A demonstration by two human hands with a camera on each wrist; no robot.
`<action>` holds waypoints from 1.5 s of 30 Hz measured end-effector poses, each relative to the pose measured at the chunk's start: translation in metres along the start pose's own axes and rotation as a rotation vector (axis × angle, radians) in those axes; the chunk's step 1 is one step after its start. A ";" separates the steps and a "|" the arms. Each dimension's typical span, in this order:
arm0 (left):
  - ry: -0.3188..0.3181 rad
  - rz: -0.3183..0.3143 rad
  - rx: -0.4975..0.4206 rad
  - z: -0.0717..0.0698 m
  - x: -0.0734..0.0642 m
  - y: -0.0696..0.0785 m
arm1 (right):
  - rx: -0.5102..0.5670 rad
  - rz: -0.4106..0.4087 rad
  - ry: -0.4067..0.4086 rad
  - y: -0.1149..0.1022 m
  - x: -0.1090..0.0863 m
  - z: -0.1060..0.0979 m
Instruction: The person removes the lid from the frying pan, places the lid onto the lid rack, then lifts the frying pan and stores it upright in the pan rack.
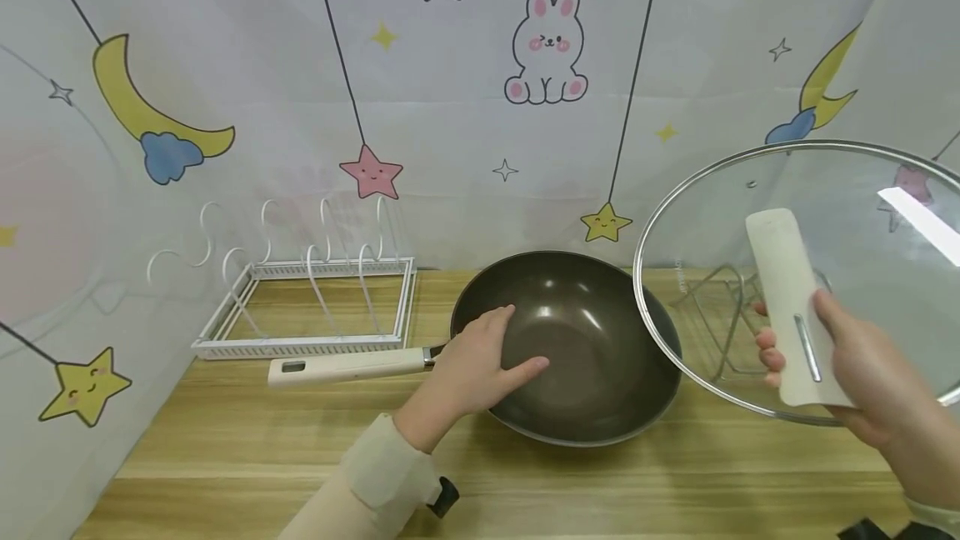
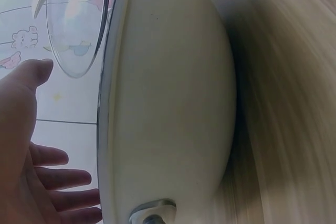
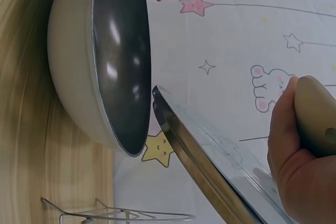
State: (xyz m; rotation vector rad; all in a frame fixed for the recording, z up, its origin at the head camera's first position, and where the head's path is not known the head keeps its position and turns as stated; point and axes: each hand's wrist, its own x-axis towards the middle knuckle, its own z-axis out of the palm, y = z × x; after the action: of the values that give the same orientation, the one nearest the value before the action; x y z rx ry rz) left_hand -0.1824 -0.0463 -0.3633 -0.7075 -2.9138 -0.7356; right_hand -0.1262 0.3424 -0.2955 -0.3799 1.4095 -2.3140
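A dark-lined wok (image 1: 577, 348) with a cream outside (image 2: 173, 87) stands on the wooden table, its cream handle (image 1: 348, 366) pointing left. Over the wok's left rim hovers my left hand (image 1: 476, 365), fingers extended and thumb spread, holding nothing. My right hand (image 1: 870, 365) grips the long cream handle (image 1: 787, 290) of a clear glass lid (image 1: 697, 240) with a metal rim. The lid is raised and tilted to the right of the wok, and its left edge overlaps the wok's right side in the head view. The right wrist view shows the lid's metal rim (image 3: 202, 169) slanting near the wok.
At the back left stands a white rack (image 1: 300, 348) with several curved upright hooks. A metal wire stand (image 1: 723, 332) sits at the back right, seen through the lid. Behind the table hangs a white curtain (image 1: 465, 107) printed with stars, moons and a rabbit.
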 end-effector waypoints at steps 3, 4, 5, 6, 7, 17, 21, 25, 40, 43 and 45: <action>-0.007 -0.006 -0.013 0.001 0.001 0.002 | -0.016 -0.014 0.003 -0.001 -0.002 -0.001; -0.010 -0.010 -0.014 0.001 0.001 0.003 | -0.018 -0.017 0.002 -0.001 -0.002 -0.002; -0.012 -0.011 -0.017 0.001 0.001 0.004 | -0.019 -0.021 0.000 -0.001 -0.003 -0.002; -0.015 -0.013 -0.020 0.000 0.001 0.004 | -0.019 -0.024 -0.003 -0.001 -0.003 -0.002; -0.017 -0.014 -0.025 0.000 0.001 0.005 | -0.023 -0.028 -0.002 -0.001 -0.004 -0.002; -0.032 -0.018 -0.059 0.001 0.004 0.011 | -0.033 -0.017 0.031 -0.006 -0.009 0.001; -0.032 -0.016 -0.075 0.002 0.005 0.013 | -0.056 -0.012 0.056 -0.007 -0.011 0.002; -0.033 -0.017 -0.097 0.003 0.006 0.015 | -0.077 -0.021 0.070 -0.008 -0.013 0.002; -0.058 -0.038 -0.170 0.006 0.007 0.030 | -0.072 -0.050 0.060 -0.011 -0.019 0.001; -0.057 -0.039 -0.178 0.005 0.007 0.031 | -0.076 -0.046 0.079 -0.012 -0.020 0.001; -0.060 -0.035 -0.182 0.006 0.007 0.032 | -0.086 -0.046 0.089 -0.013 -0.022 0.001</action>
State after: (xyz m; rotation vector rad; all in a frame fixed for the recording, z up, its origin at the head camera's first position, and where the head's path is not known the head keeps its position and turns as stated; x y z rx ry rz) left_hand -0.1743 -0.0154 -0.3529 -0.7059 -2.9465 -1.0104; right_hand -0.1087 0.3569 -0.2843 -0.3416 1.5632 -2.3384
